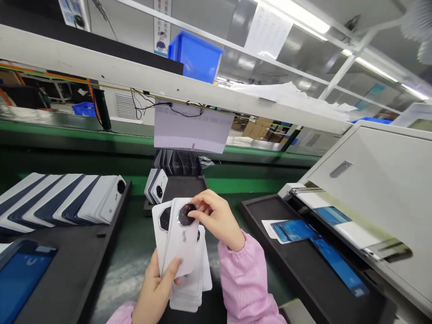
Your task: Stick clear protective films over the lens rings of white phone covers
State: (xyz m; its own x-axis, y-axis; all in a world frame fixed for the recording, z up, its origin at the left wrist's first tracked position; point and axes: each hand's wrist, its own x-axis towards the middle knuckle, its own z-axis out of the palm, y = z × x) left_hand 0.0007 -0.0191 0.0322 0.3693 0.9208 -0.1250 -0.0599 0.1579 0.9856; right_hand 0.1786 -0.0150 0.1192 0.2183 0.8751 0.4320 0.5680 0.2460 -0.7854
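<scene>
My left hand [153, 288] is wrapped round the lower part of two overlapping white phone back panels, its thumb on the front panel [182, 252]. Behind that one, shifted left, shows the rear panel [158, 238], also with a dark round camera area. At the top right corner of the front panel my right hand [216, 218] pinches, thumb over the camera area and fingers at the edge. Under the held panels lies a fanned pile of similar white panels [187, 299], partly hidden by my left hand.
At left, a black tray [84, 252] holds a row of white and dark panels [67, 198] and a blue sheet [23, 270]. Ahead stands a small black tray [185, 186] with more panels. On the right, blue-faced pieces [293, 230] lie beside a grey machine [381, 180].
</scene>
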